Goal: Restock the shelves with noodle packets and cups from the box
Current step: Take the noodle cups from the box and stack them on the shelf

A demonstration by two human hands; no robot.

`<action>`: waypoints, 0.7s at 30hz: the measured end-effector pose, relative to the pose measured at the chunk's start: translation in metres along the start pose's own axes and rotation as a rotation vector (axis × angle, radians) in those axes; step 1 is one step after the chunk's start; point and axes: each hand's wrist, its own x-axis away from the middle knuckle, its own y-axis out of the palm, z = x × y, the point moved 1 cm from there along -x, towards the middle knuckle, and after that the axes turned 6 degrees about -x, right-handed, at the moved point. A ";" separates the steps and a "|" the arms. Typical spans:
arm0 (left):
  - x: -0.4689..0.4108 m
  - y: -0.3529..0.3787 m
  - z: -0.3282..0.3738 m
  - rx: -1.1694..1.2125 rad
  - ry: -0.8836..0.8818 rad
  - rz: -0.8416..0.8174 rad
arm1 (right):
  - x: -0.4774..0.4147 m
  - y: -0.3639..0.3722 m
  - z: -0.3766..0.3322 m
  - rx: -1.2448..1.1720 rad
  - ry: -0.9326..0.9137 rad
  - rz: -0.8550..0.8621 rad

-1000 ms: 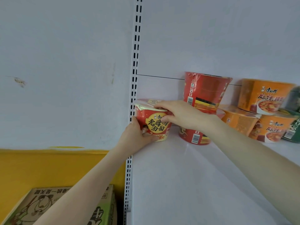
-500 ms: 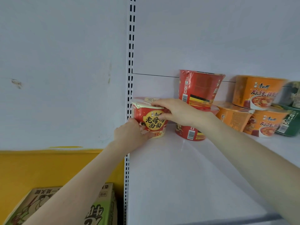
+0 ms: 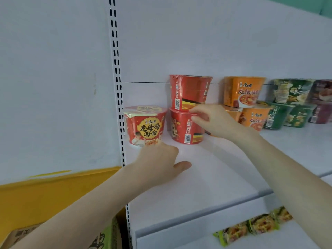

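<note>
Neither grip holds anything, left hand (image 3: pixel 158 164) loosely open just below the red chicken noodle cup (image 3: pixel 145 125) standing at the shelf's (image 3: pixel 206 186) far-left end, at nine o'clock beside the red stack (image 3: pixel 187 108), right hand (image 3: pixel 213 121) half-curled: placing looks finished, so next probably comes reaching toward the box (image 3: pixel 59 238) at seven o'clock.

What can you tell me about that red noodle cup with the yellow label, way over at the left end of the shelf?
The red noodle cup is a squat tub that narrows toward its base, with a pale sealed lid and what looks like glossy shrink-wrap. A yellow badge with dark Chinese characters faces the camera above a pale picture band. It stands upright on the white shelf, at its left end beside the slotted upright, close to a stack of two red cups. Neither hand grips it; the left hand sits just before its base, contact unclear.
</note>
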 end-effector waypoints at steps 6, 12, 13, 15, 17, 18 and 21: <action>-0.008 -0.004 0.024 -0.017 0.086 -0.083 | 0.019 -0.014 0.031 -0.005 0.041 0.037; -0.025 -0.001 0.042 -0.063 0.058 -0.226 | 0.007 -0.031 0.064 -0.077 -0.003 0.031; -0.028 0.000 0.046 -0.072 0.044 -0.239 | 0.002 -0.034 0.071 -0.084 -0.009 0.024; -0.036 0.001 0.052 -0.086 0.015 -0.258 | -0.011 -0.040 0.085 -0.082 -0.022 0.030; -0.044 -0.002 0.056 -0.100 -0.025 -0.250 | -0.025 -0.049 0.095 -0.073 -0.050 0.065; -0.049 -0.004 0.056 -0.106 -0.049 -0.215 | -0.033 -0.053 0.098 -0.078 -0.071 0.086; -0.069 -0.009 0.053 -0.138 -0.142 0.036 | -0.054 -0.062 0.103 -0.129 -0.113 0.130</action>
